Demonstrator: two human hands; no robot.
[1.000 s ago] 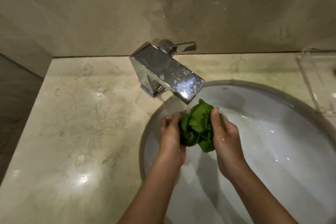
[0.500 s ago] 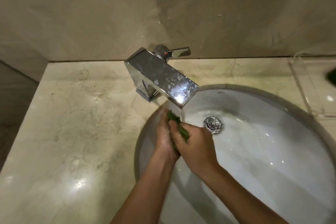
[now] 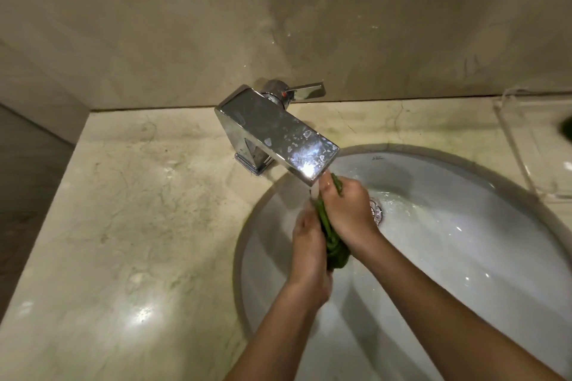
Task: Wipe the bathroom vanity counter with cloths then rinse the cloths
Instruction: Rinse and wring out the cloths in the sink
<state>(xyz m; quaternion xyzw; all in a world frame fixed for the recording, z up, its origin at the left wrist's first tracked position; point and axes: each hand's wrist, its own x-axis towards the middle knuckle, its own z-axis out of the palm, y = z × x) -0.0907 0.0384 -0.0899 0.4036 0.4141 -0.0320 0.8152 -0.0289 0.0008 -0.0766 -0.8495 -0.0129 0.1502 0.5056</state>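
A wet green cloth is squeezed between both my hands over the white oval sink, just under the spout of the chrome faucet. My left hand presses it from the left. My right hand grips it from the right, higher up and closer to the spout. Only a narrow bunched strip of cloth shows between the palms. Water runs from the spout onto my fingers.
The beige marble counter stretches to the left of the sink. The faucet lever points right, against the back wall. A clear plastic tray stands at the right edge. The drain is partly hidden behind my right hand.
The cloth was loosely spread between my hands a second ago; my palms have closed together on it, compressing it. My right hand has slid up toward the spout and the left down.
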